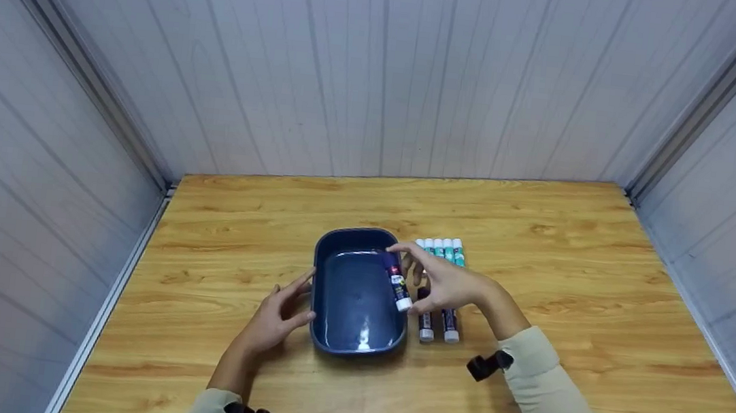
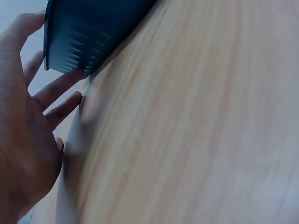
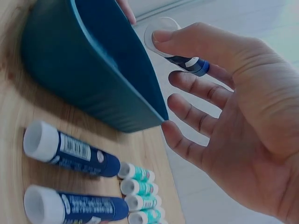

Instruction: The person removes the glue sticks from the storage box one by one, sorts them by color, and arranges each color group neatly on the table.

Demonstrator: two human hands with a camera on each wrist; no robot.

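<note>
My right hand (image 1: 445, 284) pinches a dark blue glue stick (image 1: 396, 283) over the navy tray (image 1: 339, 244). My left hand (image 1: 278, 317), grip wide, touches the tray's left side on the worktop (image 1: 575, 255).

One dark blue plastic tub (image 1: 359, 294). Three dark blue glue sticks with white caps (image 1: 436, 322), one of them held. Five teal-and-white glue sticks (image 1: 440, 248), in a row.

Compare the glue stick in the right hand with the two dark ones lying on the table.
The held glue stick is pinched by the right hand above the blue tub, tilted; the two dark glue sticks lie flat on the table, side by side beside the tub, untouched. All three share dark blue bodies and white caps.
</note>
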